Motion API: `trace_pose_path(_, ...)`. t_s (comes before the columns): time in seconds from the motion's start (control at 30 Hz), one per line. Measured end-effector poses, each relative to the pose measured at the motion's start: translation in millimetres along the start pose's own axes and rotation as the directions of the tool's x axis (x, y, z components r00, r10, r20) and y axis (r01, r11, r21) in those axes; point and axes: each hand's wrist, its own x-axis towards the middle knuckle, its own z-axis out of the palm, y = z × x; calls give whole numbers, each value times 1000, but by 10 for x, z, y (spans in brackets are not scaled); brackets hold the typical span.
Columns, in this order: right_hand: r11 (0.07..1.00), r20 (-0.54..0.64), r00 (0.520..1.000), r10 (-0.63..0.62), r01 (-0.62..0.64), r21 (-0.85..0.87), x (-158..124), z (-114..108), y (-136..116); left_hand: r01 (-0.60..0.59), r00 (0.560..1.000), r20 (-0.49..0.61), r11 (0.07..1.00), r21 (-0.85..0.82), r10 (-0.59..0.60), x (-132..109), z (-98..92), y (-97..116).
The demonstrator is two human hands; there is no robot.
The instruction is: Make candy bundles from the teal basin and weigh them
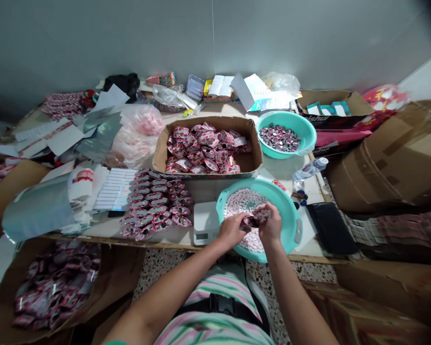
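1. Head view, looking down: the left hand (232,231) and right hand (272,223) meet over a teal basin (291,211) at the near edge of the counter (201,189).
2. Grip, left: fingers closed on a small red-and-white packet (250,221), taken by its left end.
3. Grip, right: fingers bunched together on the packet's right end. Pale bits show at the fingertips, but it cannot be told whether they are held.
4. The packet lies between the two grips, touching both and raised just above the sweets (240,201), small pink and white pieces that fill the basin directly beneath and beyond the grips.
5. Just left of the left grip stands a white scale (205,223), touching the basin's rim.
6. Further left of the scale, filled packets lie in rows (154,203) on the counter.
7. Beyond the grips, well apart, an open cardboard box (161,154) holds a loose heap of like packets.
8. Beyond and to the right of the grips, a small basin (306,128) holds dark round pieces. A clear bottle (311,168) lies on its side between the two basins.
9. Right of the right grip, past the basin, a black pouch (331,228) lies flat on the counter.
10. Below and far left of the grips, a floor box (7,306) holds more packets.
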Motion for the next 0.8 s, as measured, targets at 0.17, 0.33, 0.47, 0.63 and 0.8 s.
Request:
trace_pose_path(0.17, 998, 5, 999, -42, 42, -56, -27, 3, 1, 12, 1000, -19, 999, -30, -12, -7, -1, 4)
trace_pose_path(0.33, 979, 26, 995, -101, 103, -178, -72, 4, -16, -15, 1000, -27, 998, -55, 13, -6, -18, 30)
trace_pose_path(0.47, 969, 39, 992, -122, 127, -213, -116, 17, -47, -58, 998, -35, 996, -68, 56, -16, -21, 56)
trace_pose_path(0.63, 978, 9, 994, -106, 106, -179, -164, 52, -74, -13, 999, -36, 991, -135, 9, -37, -1, 50)
trace_pose_path(0.8, 977, 11, 996, -86, 87, -195, -164, 51, -57, -40, 998, -49, 989, -139, 34, -55, 4, 27)
